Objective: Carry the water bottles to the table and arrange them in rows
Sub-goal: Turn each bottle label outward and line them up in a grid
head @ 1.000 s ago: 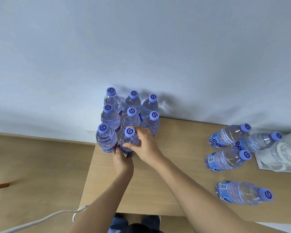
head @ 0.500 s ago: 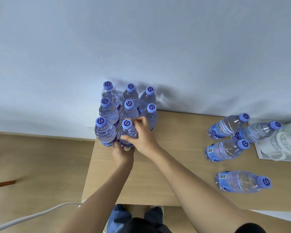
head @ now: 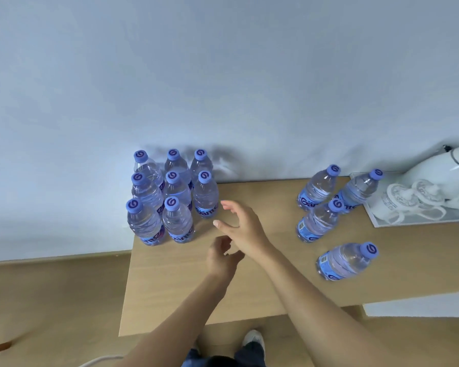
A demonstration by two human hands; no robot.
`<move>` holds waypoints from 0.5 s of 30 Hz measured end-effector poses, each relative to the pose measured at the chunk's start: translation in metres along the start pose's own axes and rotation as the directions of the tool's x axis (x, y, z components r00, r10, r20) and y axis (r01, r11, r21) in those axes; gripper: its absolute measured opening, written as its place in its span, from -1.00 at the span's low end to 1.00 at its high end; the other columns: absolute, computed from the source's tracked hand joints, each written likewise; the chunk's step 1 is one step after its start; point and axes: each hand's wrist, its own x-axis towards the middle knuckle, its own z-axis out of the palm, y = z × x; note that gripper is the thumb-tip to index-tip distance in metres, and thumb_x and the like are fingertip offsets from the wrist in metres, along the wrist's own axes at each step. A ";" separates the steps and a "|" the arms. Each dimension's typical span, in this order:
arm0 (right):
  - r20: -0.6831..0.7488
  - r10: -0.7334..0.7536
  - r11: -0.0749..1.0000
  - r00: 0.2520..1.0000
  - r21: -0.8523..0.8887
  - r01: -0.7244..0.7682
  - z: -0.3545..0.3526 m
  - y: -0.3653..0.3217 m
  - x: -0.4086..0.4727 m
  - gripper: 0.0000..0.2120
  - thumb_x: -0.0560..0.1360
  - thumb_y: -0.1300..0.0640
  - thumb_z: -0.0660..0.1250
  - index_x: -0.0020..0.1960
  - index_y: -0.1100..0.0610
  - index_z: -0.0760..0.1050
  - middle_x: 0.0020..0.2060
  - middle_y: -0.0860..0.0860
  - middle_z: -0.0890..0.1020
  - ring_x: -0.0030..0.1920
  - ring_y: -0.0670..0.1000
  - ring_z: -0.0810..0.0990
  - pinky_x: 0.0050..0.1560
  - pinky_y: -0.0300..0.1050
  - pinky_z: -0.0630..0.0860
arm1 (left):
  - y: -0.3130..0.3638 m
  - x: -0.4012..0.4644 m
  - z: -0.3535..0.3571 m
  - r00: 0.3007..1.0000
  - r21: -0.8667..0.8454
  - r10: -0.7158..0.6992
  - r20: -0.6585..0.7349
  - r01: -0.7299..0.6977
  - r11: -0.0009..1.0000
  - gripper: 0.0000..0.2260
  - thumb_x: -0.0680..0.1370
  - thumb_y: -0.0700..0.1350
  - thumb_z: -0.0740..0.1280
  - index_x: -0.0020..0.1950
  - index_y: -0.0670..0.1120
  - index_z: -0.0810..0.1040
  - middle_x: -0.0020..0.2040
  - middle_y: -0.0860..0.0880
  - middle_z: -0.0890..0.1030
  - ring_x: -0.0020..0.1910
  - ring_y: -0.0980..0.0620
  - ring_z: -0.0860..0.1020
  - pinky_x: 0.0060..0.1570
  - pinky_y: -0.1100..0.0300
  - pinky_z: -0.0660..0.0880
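While both hands hover bare over the table (head: 186,292), nothing is gripped: the left hand (head: 221,256) hangs with fingers loosely curled around nothing, and the right hand (head: 243,226) is spread, fingers relaxed, just at 3 o'clock of the block (head: 170,197) of eight upright bottles. That block stands at the table's 10 o'clock corner, hard against the wall (head: 223,88), with its front row one bottle short. Four loose bottles (head: 326,215) lie toward 3 o'clock, the nearest one (head: 346,260) alone at 4 o'clock, beside a tray (head: 408,221) of white crockery. Risk, as I judge it: the lying bottles could roll off the near edge if nudged, and a forearm sweeping past could topple the tightly packed block, domino-fashion.
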 end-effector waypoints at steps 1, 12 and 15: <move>-0.025 0.001 1.000 1.000 -0.002 -0.001 -0.012 0.001 -0.005 -0.54 0.50 0.10 0.46 0.37 0.07 0.47 0.22 -0.04 0.57 0.31 -0.01 0.46 0.26 -0.25 0.33 | 0.003 -0.004 0.008 0.999 0.020 0.025 0.036 -0.026 0.999 -0.69 0.45 -0.33 0.41 0.18 -0.19 0.50 0.18 -0.10 0.58 0.26 -0.02 0.50 0.28 0.00 0.44; -0.391 0.057 0.998 0.919 0.057 -0.038 -0.168 0.039 -0.066 -0.72 0.52 0.14 0.44 0.22 0.10 0.55 0.13 -0.10 0.63 0.17 -0.15 0.54 0.08 -0.52 0.33 | 0.031 -0.039 0.106 0.930 0.180 0.183 0.320 -0.249 0.952 -0.54 0.45 -0.17 0.48 0.32 -0.01 0.48 0.33 0.00 0.48 0.21 0.10 0.41 0.08 0.25 0.35; -0.428 0.099 0.994 0.898 0.080 -0.071 -0.195 0.058 -0.081 -0.75 0.50 0.16 0.46 0.17 0.09 0.57 0.02 -0.19 0.62 0.13 -0.16 0.57 0.04 -0.53 0.36 | 0.037 -0.045 0.128 0.911 0.199 0.202 0.359 -0.286 0.937 -0.54 0.45 -0.16 0.49 0.32 0.00 0.48 0.32 0.02 0.50 0.23 0.10 0.42 0.08 0.25 0.34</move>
